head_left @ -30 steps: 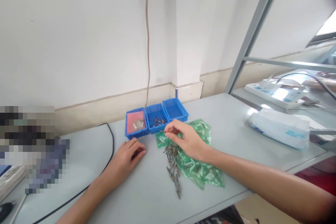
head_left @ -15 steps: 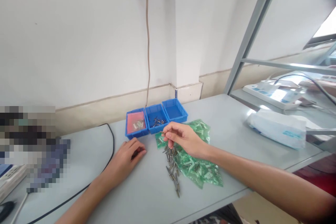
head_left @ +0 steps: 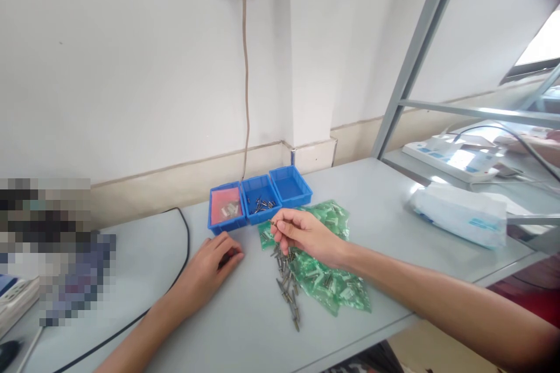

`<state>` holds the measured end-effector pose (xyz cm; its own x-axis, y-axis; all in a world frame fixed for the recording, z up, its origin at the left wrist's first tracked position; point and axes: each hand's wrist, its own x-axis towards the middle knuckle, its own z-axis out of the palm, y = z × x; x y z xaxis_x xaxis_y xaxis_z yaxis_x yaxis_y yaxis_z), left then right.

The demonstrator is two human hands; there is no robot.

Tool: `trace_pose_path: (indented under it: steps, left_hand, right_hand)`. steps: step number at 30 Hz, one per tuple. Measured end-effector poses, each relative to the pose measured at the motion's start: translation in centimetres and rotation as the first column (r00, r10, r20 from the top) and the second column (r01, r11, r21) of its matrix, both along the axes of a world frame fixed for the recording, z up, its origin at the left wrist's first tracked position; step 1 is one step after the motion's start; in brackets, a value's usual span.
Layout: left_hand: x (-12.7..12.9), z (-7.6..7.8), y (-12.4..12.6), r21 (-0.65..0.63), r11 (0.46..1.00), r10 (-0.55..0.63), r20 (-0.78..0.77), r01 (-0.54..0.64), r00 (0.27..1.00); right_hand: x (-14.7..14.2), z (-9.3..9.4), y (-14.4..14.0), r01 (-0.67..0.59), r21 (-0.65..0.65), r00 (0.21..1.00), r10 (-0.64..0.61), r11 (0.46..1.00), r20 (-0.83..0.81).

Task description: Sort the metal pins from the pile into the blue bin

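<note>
Two hands: right hand (head_left: pixel 306 234) pinching tiny pin (head_left: pixel 272 222), left hand (head_left: pixel 210 268) curled, contents hidden.

1. A small metal pin (head_left: pixel 273 222) is being pinched between the fingertips of the right hand (head_left: pixel 306 236), above a loose pile of similar pins (head_left: pixel 286 280).
2. The pile is being bordered on its right by green plastic packets (head_left: pixel 332 280) lying on the grey table (head_left: pixel 245 326).
3. The left hand (head_left: pixel 207 271) is being rested palm-down on the table, fingers curled.
4. Three blue trays (head_left: pixel 260 198) are being kept in a row against the wall; pins are lying in the middle one, and a pink sheet in the left one.
5. A black cable (head_left: pixel 181 256) is being run past the left hand.
</note>
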<state>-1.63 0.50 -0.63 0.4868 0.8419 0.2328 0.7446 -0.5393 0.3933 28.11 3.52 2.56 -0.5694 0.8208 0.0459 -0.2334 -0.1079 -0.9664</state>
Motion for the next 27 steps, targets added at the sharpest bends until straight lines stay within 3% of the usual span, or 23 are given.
trace_pose_path:
  steps: [4,6,11,14,17,19,21,27]
  left_hand:
    - [0.1,0.2,-0.2,-0.016,1.0,-0.005,0.004,0.005,1.0]
    - [0.1,0.3,-0.3,-0.024,1.0,-0.003,0.003,0.003,1.0]
    - [-0.1,0.0,-0.1,-0.019,1.0,-0.014,-0.005,0.013,1.0]
    - [-0.2,-0.1,0.0,-0.022,1.0,-0.01,-0.007,0.01,1.0]
    - [-0.2,-0.1,0.0,-0.012,1.0,-0.009,0.001,0.009,1.0]
    - [-0.2,-0.1,0.0,-0.003,1.0,-0.013,0.0,0.013,1.0]
    - [-0.2,-0.1,0.0,0.004,1.0,-0.02,-0.004,0.02,1.0]
    - [-0.3,-0.2,0.0,0.022,0.999,-0.037,-0.001,0.037,0.999]
  right_hand:
    - [0.0,0.3,-0.1,0.074,0.177,0.991,-0.092,0.981,0.095]
    - [0.1,0.3,-0.2,0.112,0.313,0.971,-0.171,0.943,0.167]
    - [0.3,0.0,-0.7,0.058,0.7,0.89,-0.355,0.712,0.287]
    - [0.4,-0.1,-0.8,0.023,0.745,0.888,-0.356,0.667,0.291]
    - [0.2,0.0,-0.8,0.058,0.648,0.91,-0.306,0.759,0.278]
    - [0.1,0.0,-0.6,0.083,0.493,0.944,-0.228,0.866,0.241]
    - [0.1,0.0,-0.3,0.084,0.336,0.972,-0.151,0.938,0.179]
    - [0.1,0.0,0.2,0.056,0.107,0.997,-0.06,0.993,0.041]
